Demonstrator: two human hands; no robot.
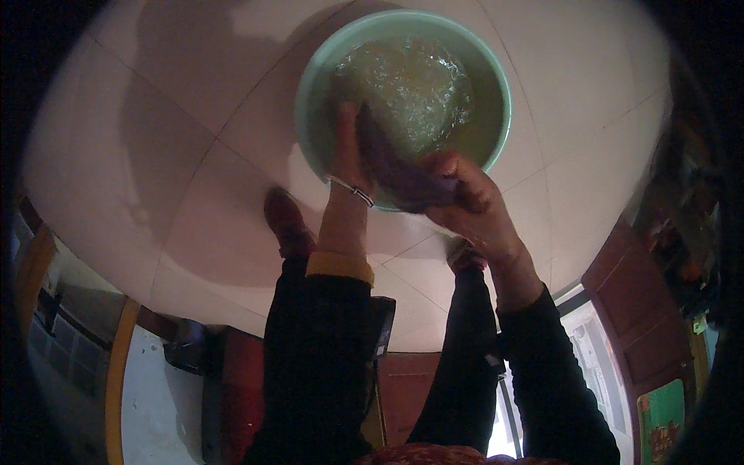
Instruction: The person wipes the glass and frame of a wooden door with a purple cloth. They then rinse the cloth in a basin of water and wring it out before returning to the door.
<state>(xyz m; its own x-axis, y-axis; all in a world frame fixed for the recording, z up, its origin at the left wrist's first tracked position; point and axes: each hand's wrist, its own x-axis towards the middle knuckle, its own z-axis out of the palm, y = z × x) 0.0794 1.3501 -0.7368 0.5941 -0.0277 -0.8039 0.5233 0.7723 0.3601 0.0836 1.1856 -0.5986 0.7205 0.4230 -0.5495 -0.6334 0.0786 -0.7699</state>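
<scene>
Both the left hand (350,151) and right hand (465,198) grip what looks like a dark purple cloth (395,167), probably limp, heavy and slippery with water, over the green basin's (310,93) near rim.

Setting: a home interior, likely a washing spot on the floor. Evidence: pale tiled floor (194,139) with grout lines; green plastic basin (310,101) of soapy water set on it; reddish wooden door (643,325) at the edge.
</scene>
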